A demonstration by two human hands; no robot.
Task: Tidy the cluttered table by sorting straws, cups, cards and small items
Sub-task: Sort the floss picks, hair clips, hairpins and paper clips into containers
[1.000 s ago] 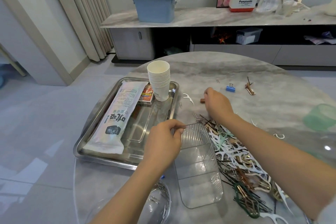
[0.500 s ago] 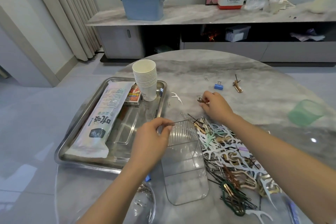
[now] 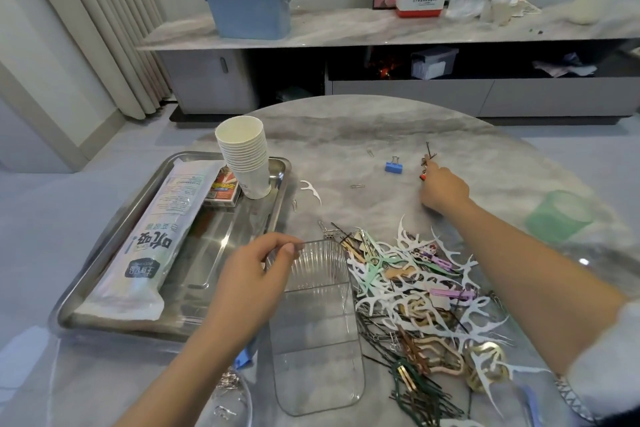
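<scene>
Sitting far left on the round grey marble desk (image 3: 346,135): rectangular stainless steel tray (image 3: 104,274). On it, a long white plastic packet of straws (image 3: 152,243), a small red-and-yellow card box (image 3: 223,189) partly hidden under the packet and behind the cups, and a stack of white paper cups (image 3: 246,158) at the far right corner. Left hand (image 3: 252,274) pinches the far rim of a clear ribbed plastic rectangular box (image 3: 317,322) just right of the tray, thumb and forefinger on the rim, other fingers curled. Something blue (image 3: 244,357) under the left forearm, mostly hidden, can't identify. Clear round container (image 3: 225,402) with metal clips, cut off at bottom edge. Lone white floss pick (image 3: 311,191) and scattered paper clips beyond the box. Right of the box: tangled pile of white floss picks, dark hairpins and coloured clips (image 3: 426,298). Blue binder clip (image 3: 394,166) farther back. Right hand (image 3: 441,189) reaches to small hairpins (image 3: 429,156), fingertips touching them; grip hidden, can't tell. Translucent green cup (image 3: 557,217) far right, blurred.
</scene>
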